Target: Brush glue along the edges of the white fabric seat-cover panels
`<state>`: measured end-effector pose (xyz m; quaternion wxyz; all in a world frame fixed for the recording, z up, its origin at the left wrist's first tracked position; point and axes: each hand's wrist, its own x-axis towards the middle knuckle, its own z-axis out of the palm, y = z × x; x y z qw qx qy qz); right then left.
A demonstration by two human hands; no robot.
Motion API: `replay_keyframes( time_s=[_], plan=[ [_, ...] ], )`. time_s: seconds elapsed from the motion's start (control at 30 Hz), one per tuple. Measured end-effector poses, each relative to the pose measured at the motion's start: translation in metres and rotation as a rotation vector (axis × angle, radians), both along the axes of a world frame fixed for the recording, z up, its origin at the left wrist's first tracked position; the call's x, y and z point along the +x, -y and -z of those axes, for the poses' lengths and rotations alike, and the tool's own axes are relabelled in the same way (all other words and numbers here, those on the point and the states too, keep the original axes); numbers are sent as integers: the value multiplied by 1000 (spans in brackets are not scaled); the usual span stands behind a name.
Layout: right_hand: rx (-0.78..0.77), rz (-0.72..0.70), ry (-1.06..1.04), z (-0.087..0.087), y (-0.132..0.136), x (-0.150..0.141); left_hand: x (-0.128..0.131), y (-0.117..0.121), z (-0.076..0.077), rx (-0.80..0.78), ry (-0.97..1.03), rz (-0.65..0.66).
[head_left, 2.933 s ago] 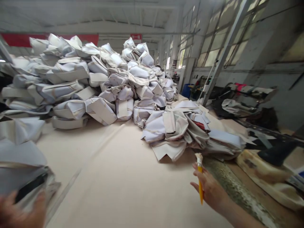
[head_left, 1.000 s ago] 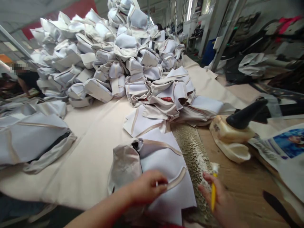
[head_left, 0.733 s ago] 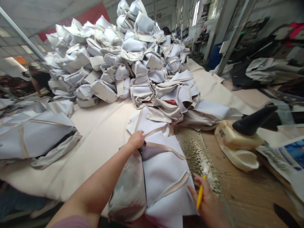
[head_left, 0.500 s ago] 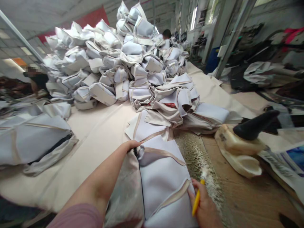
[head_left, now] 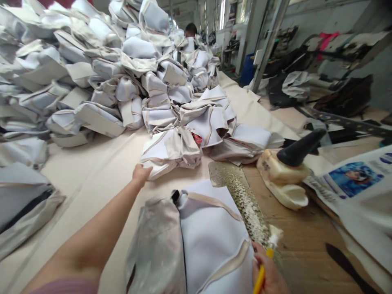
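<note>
My left hand (head_left: 141, 173) reaches forward across the beige table cover and touches the near edge of a folded white and beige fabric piece (head_left: 171, 153) at the foot of the pile; its fingers curl on that edge. My right hand (head_left: 269, 274) is at the bottom edge, closed round a yellow-handled brush (head_left: 266, 263) with whitish bristles pointing up. Between the hands lies a white fabric piece with beige trim and a grey lining (head_left: 199, 241), flat in front of me.
A tall pile of white and beige fabric pieces (head_left: 101, 69) fills the left and back of the table. A glue-crusted strip (head_left: 241, 200) and wooden board lie at right, with a cream container holding a black spout (head_left: 284, 171) and printed paper (head_left: 352, 179). A person stands behind the pile.
My left hand let go of the near fabric piece and stretched forward to the folded piece at the pile's foot. The right hand stays low with the brush.
</note>
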<state>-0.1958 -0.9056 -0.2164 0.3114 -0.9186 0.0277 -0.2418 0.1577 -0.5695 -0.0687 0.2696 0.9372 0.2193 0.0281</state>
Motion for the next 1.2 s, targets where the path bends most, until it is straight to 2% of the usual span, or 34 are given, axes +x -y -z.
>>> replay_keyframes(
  time_s=[0.07, 0.13, 0.2, 0.27, 0.33, 0.4, 0.57, 0.67, 0.73, 0.77, 0.83, 0.9, 0.93, 1.03, 1.13, 1.2],
  plan=[
    [-51, -9, -16, 4, 2, -4, -34, 16, 1, 85, -3, 171],
    [-104, -12, -68, 1, 0, -2, -65, 40, 6, 178, 8, 386],
    [-131, 3, -95, -5, -4, 1, -83, 63, 14, 253, -88, 634],
    [-140, 18, -82, -10, -6, 2, -89, 81, 21, 250, -246, 804],
    [-147, 22, -66, -12, -7, 1, -85, 93, 23, 212, -342, 869],
    [-138, 23, -59, -14, -7, -1, -78, 100, 18, 210, -345, 893],
    [-83, -5, 48, -23, -5, 4, -63, 120, -18, 273, -199, 905],
    [-195, 37, 40, -23, -5, 16, -69, 147, -32, 355, -70, 888],
    [-286, 52, 15, -22, -6, 22, -85, 168, -29, 396, 53, 906],
    [-318, 46, 13, -21, -6, 24, -96, 179, -23, 406, 117, 963],
    [-345, 22, 15, -24, -2, 26, -118, 197, -6, 400, 200, 1201],
    [-286, 11, 10, -32, 7, 28, -135, 209, 17, 377, 146, 1402],
    [-215, 2, -2, -38, 15, 30, -140, 212, 28, 366, 89, 1443],
    [120, -19, -119, -66, 46, 47, -145, 214, 53, 344, -3, 1443],
    [441, 78, -265, -95, 73, 82, -142, 210, 61, 321, 15, 1431],
    [510, 127, -298, -105, 80, 112, -142, 209, 60, 306, 44, 1418]
  ],
)
